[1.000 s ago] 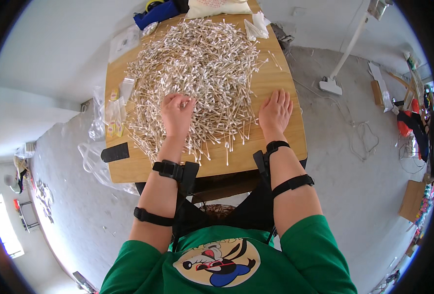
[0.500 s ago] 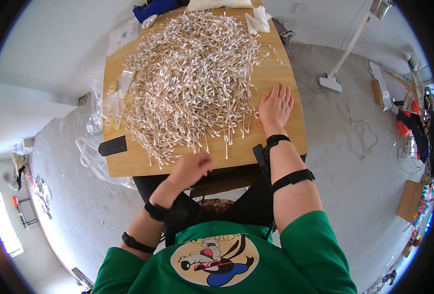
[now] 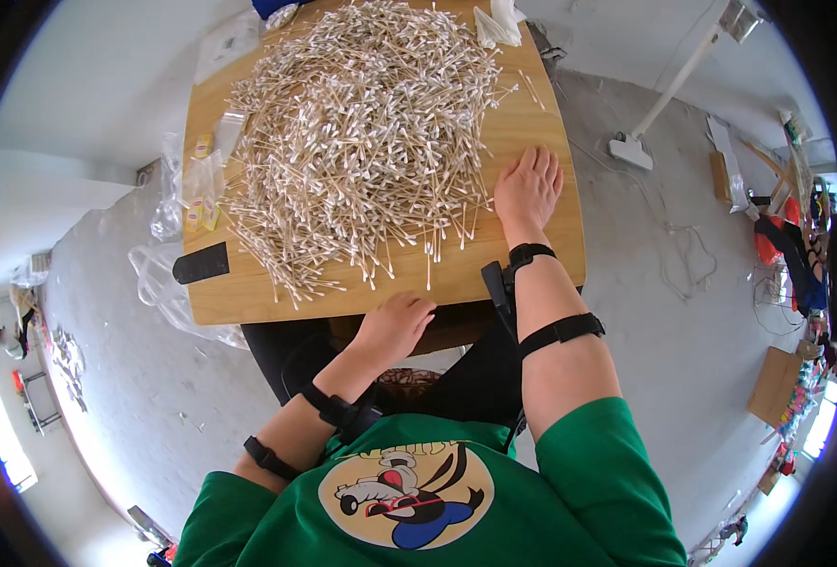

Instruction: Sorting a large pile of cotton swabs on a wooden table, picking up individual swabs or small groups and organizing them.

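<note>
A broad heap of cotton swabs (image 3: 362, 142), with pale wooden sticks and white tips, covers much of the wooden table (image 3: 532, 246). My right hand (image 3: 529, 187) lies flat, palm down, on the bare wood just right of the heap. Its fingers point away from me and it holds nothing. At the near edge of the table is my left hand (image 3: 395, 326), its fingers loosely bent toward the right. Nothing shows in it, though its palm and fingertips are hidden. Several swabs stick out of the heap toward my left hand.
Small yellow boxes (image 3: 203, 146) and clear plastic bags lie along the table's left side, near a black strip (image 3: 201, 264). White tissue (image 3: 499, 26) sits at the far right corner. A white-based pole (image 3: 632, 151) and loose cable are on the floor to the right.
My left hand has moved right and slightly up along the table's near edge. My right hand stays flat on the wood. The whole view has shifted a little, so the table sits higher.
</note>
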A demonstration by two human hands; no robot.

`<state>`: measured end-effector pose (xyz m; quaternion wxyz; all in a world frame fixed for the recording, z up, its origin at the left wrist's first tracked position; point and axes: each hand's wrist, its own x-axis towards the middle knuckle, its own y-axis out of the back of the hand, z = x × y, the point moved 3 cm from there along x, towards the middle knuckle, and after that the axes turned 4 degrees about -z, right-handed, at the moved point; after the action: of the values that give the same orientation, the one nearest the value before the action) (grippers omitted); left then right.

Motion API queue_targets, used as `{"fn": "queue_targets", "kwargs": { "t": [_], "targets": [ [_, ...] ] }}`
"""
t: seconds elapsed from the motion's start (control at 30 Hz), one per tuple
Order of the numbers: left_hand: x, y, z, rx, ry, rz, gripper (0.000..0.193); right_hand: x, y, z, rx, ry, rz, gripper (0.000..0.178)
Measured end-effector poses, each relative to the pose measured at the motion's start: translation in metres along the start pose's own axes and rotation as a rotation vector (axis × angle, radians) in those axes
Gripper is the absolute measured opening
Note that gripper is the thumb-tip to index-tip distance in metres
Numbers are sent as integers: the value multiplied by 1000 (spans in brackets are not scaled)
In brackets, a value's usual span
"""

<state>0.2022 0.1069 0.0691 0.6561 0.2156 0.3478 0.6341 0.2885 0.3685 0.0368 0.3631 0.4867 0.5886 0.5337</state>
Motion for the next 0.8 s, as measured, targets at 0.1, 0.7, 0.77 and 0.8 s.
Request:
{"fn": "queue_targets", "kwargs": {
  "t": [0.1,0.7,0.77,0.8],
  "targets": [
    [19,-6,4,4,-28,33,20,1,-2,-1,1,1,-8,43],
    [91,42,-23,238,-139,361,10,4,-2,1,26,7,60,41],
    [93,35,-25,302,-102,353,10,2,1,-3,51,12,62,41],
    [97,32,-26,354,-66,337,9,1,-1,1,43,6,51,42]
  ]
}}
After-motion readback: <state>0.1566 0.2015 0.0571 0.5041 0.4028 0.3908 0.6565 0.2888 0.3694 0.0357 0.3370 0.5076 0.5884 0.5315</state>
